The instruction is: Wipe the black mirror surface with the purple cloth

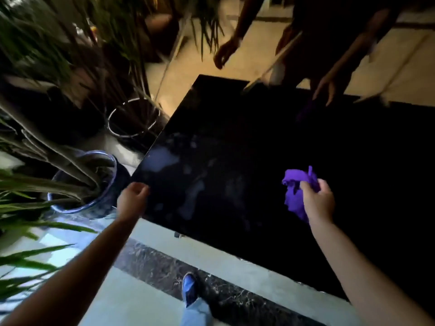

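Gripping bunched purple cloth: right hand | left hand seemingly loosely curled | black mirror flat

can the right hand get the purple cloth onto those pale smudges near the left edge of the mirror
Probably yes: the right hand holds the purple cloth over the black mirror surface, and nothing lies between it and the smudges.

My right hand grips the bunched purple cloth over the black mirror; my left hand curls at its edge.
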`<state>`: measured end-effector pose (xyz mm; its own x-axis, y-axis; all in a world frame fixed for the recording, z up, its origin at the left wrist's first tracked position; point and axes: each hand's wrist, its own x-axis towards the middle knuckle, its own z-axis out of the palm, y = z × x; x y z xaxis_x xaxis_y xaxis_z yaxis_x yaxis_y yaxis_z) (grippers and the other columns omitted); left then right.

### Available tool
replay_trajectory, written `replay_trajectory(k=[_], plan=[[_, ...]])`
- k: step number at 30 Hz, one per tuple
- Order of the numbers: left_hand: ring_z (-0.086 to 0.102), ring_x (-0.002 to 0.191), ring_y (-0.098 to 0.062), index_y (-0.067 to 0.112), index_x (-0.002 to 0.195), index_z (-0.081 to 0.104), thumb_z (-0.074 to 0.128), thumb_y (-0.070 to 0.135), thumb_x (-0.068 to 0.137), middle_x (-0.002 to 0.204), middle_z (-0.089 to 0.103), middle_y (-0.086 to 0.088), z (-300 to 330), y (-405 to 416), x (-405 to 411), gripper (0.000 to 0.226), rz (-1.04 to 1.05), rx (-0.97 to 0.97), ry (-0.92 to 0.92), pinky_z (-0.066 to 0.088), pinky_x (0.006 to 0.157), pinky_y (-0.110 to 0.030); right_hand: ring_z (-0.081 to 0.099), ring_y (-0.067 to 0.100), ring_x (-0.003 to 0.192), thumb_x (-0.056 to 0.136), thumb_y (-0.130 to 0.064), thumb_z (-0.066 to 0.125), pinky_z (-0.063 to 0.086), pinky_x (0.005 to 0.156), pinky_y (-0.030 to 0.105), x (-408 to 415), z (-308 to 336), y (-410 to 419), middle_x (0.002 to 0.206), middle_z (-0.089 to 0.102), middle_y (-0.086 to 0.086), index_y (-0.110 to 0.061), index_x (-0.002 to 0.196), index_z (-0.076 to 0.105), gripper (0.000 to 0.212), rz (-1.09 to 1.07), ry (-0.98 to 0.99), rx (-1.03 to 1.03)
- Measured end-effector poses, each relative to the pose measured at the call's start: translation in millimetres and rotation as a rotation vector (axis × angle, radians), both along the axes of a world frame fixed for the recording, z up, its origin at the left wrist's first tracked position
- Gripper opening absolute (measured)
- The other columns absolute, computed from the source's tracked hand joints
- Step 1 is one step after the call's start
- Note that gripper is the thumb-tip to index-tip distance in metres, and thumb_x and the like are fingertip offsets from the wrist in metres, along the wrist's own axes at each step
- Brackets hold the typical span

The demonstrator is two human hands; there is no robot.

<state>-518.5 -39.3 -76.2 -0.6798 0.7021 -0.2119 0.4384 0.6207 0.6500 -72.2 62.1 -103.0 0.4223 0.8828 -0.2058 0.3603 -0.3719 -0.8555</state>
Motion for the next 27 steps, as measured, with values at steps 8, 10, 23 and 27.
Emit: replay_trajectory(k=[8,10,23,27], plan=[[0.061,0.096,-0.049,0.012,0.107,0.070,0.060,0.020,0.089,0.103,0.066,-0.028,-45.5,44.3,-176.6,0.022,-0.300,-0.253,0.388,0.050,0.082,-0.049,0.024,0.042,0.153,0.088,-0.039,0.061,0.015,0.120,0.064,-119.0,-64.9,41.5,0.166,0.034,0.012,-0.023,0.143,0.059,0.057,0.077,-0.637,-0.018],[0.063,0.098,-0.046,0.012,0.106,0.069,0.062,0.020,0.088,0.104,0.068,-0.025,-54.8,52.5,-189.0,0.022,-0.357,-0.256,0.345,0.050,0.082,-0.047,0.014,0.040,0.157,0.088,-0.046,0.056,0.008,0.122,0.069,-128.4,-75.2,44.9,0.170,0.024,0.011,-0.028,0.152,0.047,0.067,0.041,-0.661,-0.110],[0.064,0.078,-0.037,0.029,0.085,0.058,0.050,0.023,0.090,0.087,0.070,-0.011,-83.7,67.3,-195.2,0.011,-0.475,-0.293,0.144,0.038,0.061,-0.033,0.016,0.036,0.158,0.088,-0.046,0.059,0.008,0.124,0.065,-313.7,-84.5,131.3,0.167,0.033,0.010,-0.033,0.149,0.051,0.064,0.209,-0.713,-0.051],[0.062,0.074,-0.040,0.026,0.089,0.052,0.047,0.027,0.092,0.083,0.068,-0.015,-86.9,61.1,-190.7,0.006,-0.514,-0.266,0.225,0.036,0.058,-0.035,0.019,0.037,0.157,0.084,-0.050,0.059,0.007,0.124,0.065,-400.0,-85.2,146.1,0.164,0.038,0.012,-0.037,0.144,0.057,0.061,0.228,-0.638,0.011]])
